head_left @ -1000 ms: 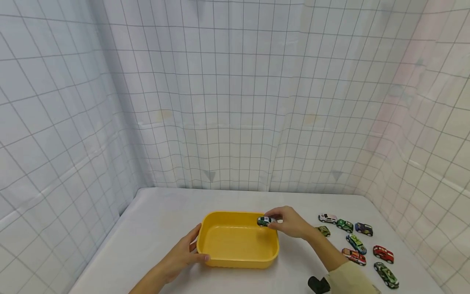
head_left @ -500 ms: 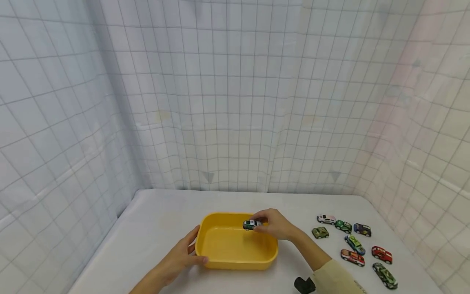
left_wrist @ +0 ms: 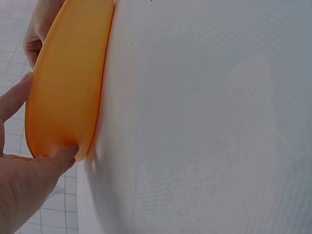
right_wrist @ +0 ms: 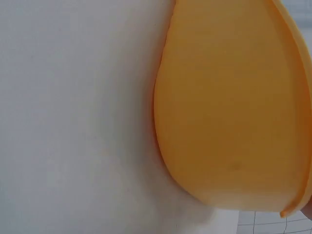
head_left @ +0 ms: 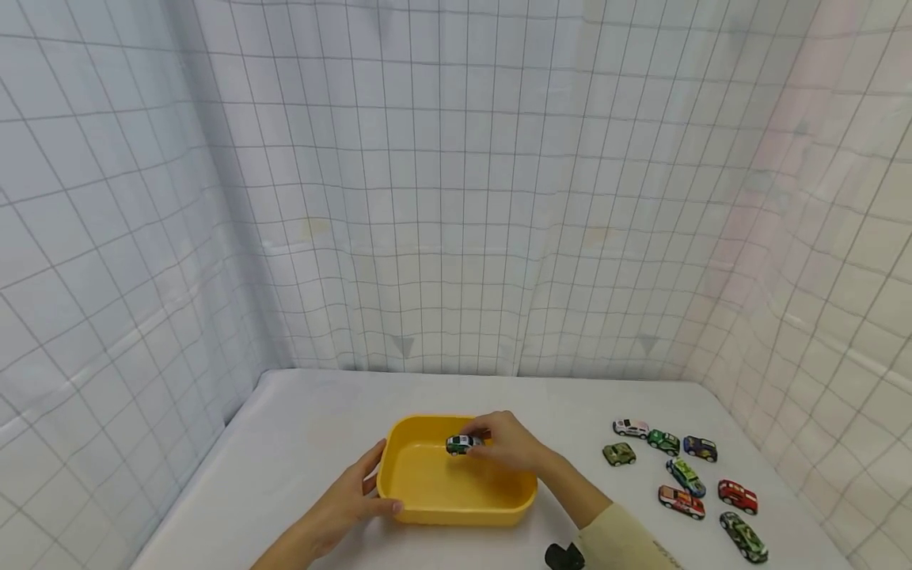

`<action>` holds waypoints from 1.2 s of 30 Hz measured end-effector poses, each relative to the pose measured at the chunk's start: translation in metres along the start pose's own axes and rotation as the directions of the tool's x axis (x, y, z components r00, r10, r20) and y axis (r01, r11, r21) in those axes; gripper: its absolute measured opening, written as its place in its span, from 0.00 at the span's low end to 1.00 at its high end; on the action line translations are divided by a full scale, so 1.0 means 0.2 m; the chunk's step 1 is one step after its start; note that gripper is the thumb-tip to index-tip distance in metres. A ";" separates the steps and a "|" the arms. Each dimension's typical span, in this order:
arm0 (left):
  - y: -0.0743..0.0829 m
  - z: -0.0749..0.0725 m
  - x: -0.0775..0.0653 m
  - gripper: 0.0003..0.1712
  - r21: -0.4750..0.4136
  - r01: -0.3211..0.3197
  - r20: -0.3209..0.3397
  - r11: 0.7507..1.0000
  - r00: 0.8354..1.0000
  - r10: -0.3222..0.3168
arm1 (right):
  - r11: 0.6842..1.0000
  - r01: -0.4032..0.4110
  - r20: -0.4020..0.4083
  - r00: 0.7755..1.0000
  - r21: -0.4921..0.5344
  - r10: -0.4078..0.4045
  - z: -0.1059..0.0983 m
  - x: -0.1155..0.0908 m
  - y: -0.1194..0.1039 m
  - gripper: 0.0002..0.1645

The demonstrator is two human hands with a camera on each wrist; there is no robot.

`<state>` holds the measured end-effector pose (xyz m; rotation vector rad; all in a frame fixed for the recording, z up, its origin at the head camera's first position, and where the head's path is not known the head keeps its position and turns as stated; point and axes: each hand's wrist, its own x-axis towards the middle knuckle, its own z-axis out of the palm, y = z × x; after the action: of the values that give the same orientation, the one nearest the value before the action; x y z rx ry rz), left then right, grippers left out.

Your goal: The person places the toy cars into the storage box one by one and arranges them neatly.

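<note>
green-white toy car (head_left: 460, 445) — long axis sideways, right grip (head_left: 509, 443) pinching it, left grip (head_left: 349, 497) holding yellow tray (head_left: 449, 484)

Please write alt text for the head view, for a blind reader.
A right hand holds a green-and-white toy car over a yellow tray, which the left hand grips. Eight more toy cars lie to the right.

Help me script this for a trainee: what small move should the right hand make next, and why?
Probably set the green-and-white toy car down inside the yellow tray: the right hand pinches it within the tray's outline, and the left hand grips the tray's left end.
</note>
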<state>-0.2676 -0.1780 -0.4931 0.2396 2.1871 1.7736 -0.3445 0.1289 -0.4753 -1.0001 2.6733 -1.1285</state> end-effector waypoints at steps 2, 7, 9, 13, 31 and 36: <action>0.00 0.00 0.00 0.65 0.002 0.005 -0.002 1.000 1.000 -0.005 | 1.000 0.002 0.004 1.000 0.002 -0.002 0.03 0.02 -0.01 0.13; 0.00 0.01 0.01 0.65 0.000 -0.001 0.010 1.000 1.000 0.001 | 1.000 -0.015 0.012 1.000 -0.010 0.015 0.07 0.04 -0.03 0.13; 0.00 0.01 0.01 0.65 -0.010 -0.004 0.016 1.000 1.000 0.004 | 1.000 -0.019 0.019 1.000 -0.007 0.019 0.09 0.06 -0.03 0.13; -0.01 0.01 0.01 0.64 -0.025 0.002 0.021 1.000 1.000 -0.001 | 1.000 -0.027 0.048 0.998 0.010 0.027 0.15 0.11 -0.04 0.13; 0.00 -0.02 0.02 0.64 -0.052 -0.008 0.049 0.999 0.999 0.011 | 0.966 -0.015 0.003 1.000 -0.257 0.016 0.33 0.28 -0.12 0.12; 0.00 -0.01 0.03 0.63 -0.073 -0.012 0.055 0.997 0.998 0.016 | 0.958 -0.036 0.010 0.999 -0.286 0.040 0.36 0.28 -0.09 0.14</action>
<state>-0.2737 -0.1781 -0.4943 0.2848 2.0835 1.8273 -0.3564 0.0421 -0.5070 -0.9836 2.8856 -0.7352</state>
